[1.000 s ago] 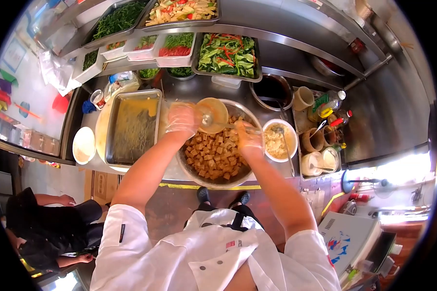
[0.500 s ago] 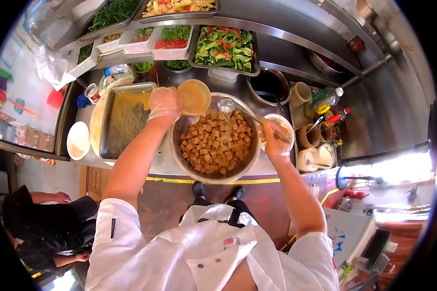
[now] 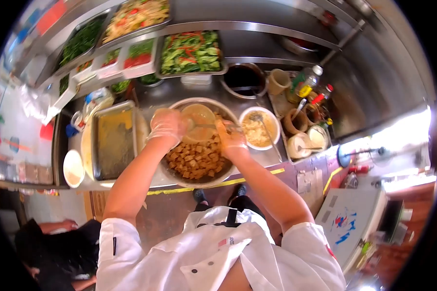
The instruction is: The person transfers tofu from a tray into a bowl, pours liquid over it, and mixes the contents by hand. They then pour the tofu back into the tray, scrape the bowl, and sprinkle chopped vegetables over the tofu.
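Observation:
A large steel mixing bowl (image 3: 167,170) full of brown cubes (image 3: 199,157) stands at the counter's front edge. Over its far left part, my left hand (image 3: 167,125) in a clear plastic glove grips a small yellowish bowl (image 3: 198,114) by its side. My right hand (image 3: 231,139) is wrapped round the handle of a ladle (image 3: 210,126), which is blurred by motion and points left into the small bowl. Close to the right of this hand is a white bowl (image 3: 243,114) of pale chopped food with a spoon (image 3: 272,140) in it.
On the left lies a steel tray (image 3: 112,140) with yellowish residue, beside a white bowl (image 3: 74,168). A pot of dark liquid (image 3: 245,80), bottles (image 3: 306,86) and seasoning pots (image 3: 296,121) stand at the right. Vegetable trays (image 3: 189,53) line the shelf. A person in black (image 3: 53,252) is at lower left.
My right hand has moved left with the ladle, from over the white bowl to the small bowl. The small bowl now sits lower over the cubes. The view has shifted right.

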Demonstrator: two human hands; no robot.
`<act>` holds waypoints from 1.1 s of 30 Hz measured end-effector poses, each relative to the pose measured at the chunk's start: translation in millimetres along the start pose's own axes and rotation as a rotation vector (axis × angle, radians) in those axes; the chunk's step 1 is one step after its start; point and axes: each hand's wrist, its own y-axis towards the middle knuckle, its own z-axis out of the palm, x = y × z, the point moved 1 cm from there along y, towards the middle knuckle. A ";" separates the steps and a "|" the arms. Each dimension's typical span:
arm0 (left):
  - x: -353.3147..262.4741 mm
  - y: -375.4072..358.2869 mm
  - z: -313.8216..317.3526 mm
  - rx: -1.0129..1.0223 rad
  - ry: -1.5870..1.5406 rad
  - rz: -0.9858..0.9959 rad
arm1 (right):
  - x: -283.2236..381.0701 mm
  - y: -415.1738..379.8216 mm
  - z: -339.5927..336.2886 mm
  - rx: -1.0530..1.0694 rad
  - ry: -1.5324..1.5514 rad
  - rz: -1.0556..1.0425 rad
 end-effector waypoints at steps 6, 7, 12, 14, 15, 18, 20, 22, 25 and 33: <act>-100.5 49.3 -0.9 0.161 -0.130 0.016 | -6.9 23.8 -106.9 -0.206 0.633 0.354; -119.4 64.0 4.0 0.152 -0.150 0.101 | 3.1 24.2 -133.4 -0.243 0.748 0.398; -234.2 139.6 17.7 0.145 -0.142 0.121 | -28.3 20.4 -250.8 -0.335 1.035 0.437; -278.1 172.8 30.9 0.175 -0.137 0.134 | -36.7 12.7 -291.0 -0.344 1.104 0.479; -297.3 186.3 42.6 0.148 -0.133 0.149 | -51.6 11.1 -307.7 -0.399 1.124 0.524; -336.3 245.9 112.2 0.188 0.208 0.399 | -77.4 2.4 -351.2 -0.423 1.161 0.569; -356.6 265.9 143.8 -0.007 0.430 0.691 | -86.4 -1.0 -373.5 -0.419 1.123 0.646; -376.8 285.3 175.4 -0.014 0.295 0.527 | -86.4 -4.0 -388.9 -0.430 1.105 0.693; -393.7 303.9 216.3 0.171 0.394 0.539 | -89.3 -10.6 -395.0 -0.426 1.105 0.730; -396.4 254.5 204.4 0.160 -0.204 0.076 | -86.4 10.5 -348.4 -0.025 0.948 0.708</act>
